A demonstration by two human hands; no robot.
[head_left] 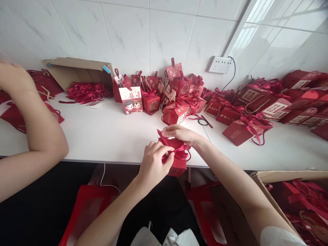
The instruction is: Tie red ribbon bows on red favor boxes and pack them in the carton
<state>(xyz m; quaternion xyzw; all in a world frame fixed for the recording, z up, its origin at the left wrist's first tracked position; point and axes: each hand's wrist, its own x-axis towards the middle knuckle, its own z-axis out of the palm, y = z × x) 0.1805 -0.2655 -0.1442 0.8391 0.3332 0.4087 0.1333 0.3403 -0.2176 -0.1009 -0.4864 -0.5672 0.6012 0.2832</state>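
Observation:
A small red gift box [177,169] sits at the table's front edge, tied with a glossy red ribbon [181,152] in a bow. My left hand [154,159] is closed, its thumb and forefinger pinching the ribbon near the knot. Behind the box's top, my right hand [181,133] curls over with fingertips closed at an upright ribbon end on the left. Part of the box is hidden behind my fingers. A dark red cord handle shows at its right side.
Several finished-looking red boxes [151,102] cluster against the wall. More boxes [247,128] are piled on the right. An open carton [79,63] stands behind loose red ribbons [88,92]. A co-worker's arm [43,119] reaches in at left. A carton [289,176] stands low at right.

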